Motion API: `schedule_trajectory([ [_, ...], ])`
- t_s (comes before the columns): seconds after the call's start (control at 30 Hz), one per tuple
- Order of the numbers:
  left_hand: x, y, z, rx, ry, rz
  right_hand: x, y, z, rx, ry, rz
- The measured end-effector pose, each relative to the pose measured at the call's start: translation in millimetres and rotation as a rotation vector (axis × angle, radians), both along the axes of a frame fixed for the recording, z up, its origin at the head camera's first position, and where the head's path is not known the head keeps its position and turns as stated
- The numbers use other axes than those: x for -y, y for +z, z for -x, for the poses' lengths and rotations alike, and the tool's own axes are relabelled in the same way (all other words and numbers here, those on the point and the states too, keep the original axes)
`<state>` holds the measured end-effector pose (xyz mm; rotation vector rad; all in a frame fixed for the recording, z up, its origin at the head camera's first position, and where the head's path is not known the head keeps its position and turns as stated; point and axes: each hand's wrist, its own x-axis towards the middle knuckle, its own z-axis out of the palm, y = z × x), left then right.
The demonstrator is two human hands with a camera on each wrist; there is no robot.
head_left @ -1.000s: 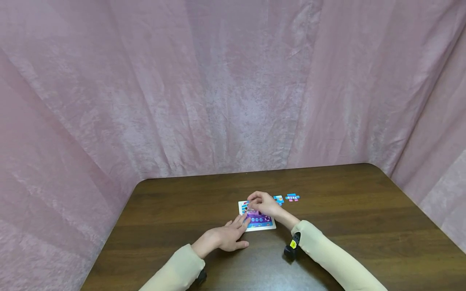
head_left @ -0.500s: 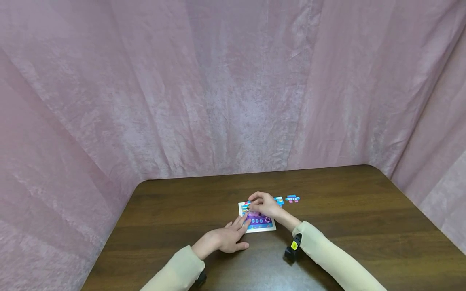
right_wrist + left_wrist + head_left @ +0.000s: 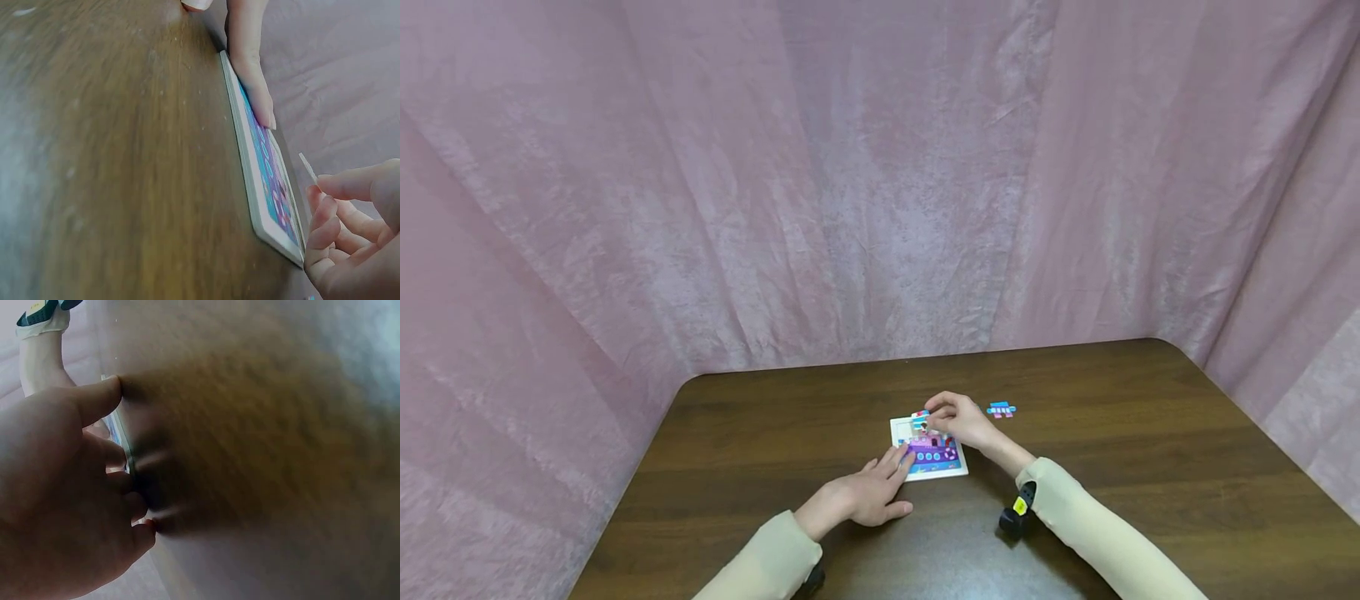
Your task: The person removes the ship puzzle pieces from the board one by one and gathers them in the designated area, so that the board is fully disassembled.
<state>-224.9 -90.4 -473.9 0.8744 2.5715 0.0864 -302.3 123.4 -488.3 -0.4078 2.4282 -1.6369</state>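
A small picture puzzle in a white-rimmed tray (image 3: 940, 476) lies flat, showing a purple boat on blue. My left hand (image 3: 867, 495) rests with extended fingers over the tray's near left corner. Above the tray, my right hand (image 3: 967, 425) pinches a thin puzzle piece (image 3: 307, 165) between thumb and fingers, seen edge-on in the right wrist view. From the head, this blue-striped piece (image 3: 919, 424) overlaps the upper part of the picture. At the tray's upper left, a pale bare patch (image 3: 903, 429) shows. The left wrist view has my left fingers at the tray's edge.
One loose blue and pink puzzle piece (image 3: 1001, 410) lies right of the tray, beyond my right hand. The brown wooden table (image 3: 760, 442) runs back to a pink curtain (image 3: 880, 183). Black wrist cameras are strapped at both sleeves.
My right hand has moved right with the pinched piece, baring the tray's upper left. The hand now hides the spot where a second loose piece lay. My left hand stays in place.
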Motion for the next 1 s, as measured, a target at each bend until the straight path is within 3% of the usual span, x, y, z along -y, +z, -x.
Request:
schedule_trajectory([
  [1.0,-0.3,2.8,-3.4,-0.001,0.012,-0.001,-45.5,3.9,-6.0,0.009,-0.081,-0.053],
])
